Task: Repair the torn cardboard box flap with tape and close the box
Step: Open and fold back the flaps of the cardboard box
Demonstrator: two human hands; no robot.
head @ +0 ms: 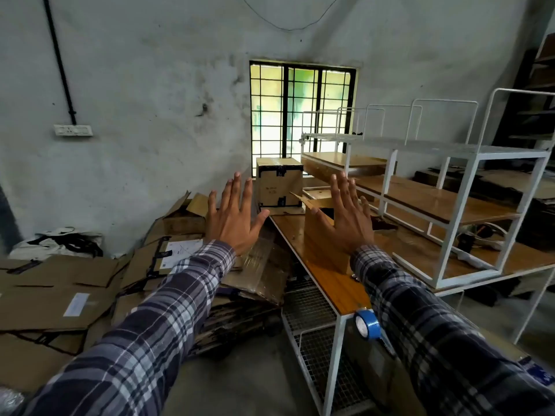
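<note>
1. The table [327, 283] carries your open box [322, 244], standing just beyond your right hand [345, 217], flap [303, 199] raised toward the taped box [279, 184] behind.
2. Your left hand [234, 217] hovers off the table over flattened cardboard [60, 295]; both hands are spread, holding nothing.
3. The blue tape roll [368, 324] sits at the near corner, under your right forearm.

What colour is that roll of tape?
Blue: the roll of tape shows in the head view.

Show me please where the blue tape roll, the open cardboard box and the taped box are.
blue tape roll [367, 323], head view: on its blue outer band.
open cardboard box [322, 246], head view: on its near side wall.
taped box [279, 185], head view: on its front face.
</note>
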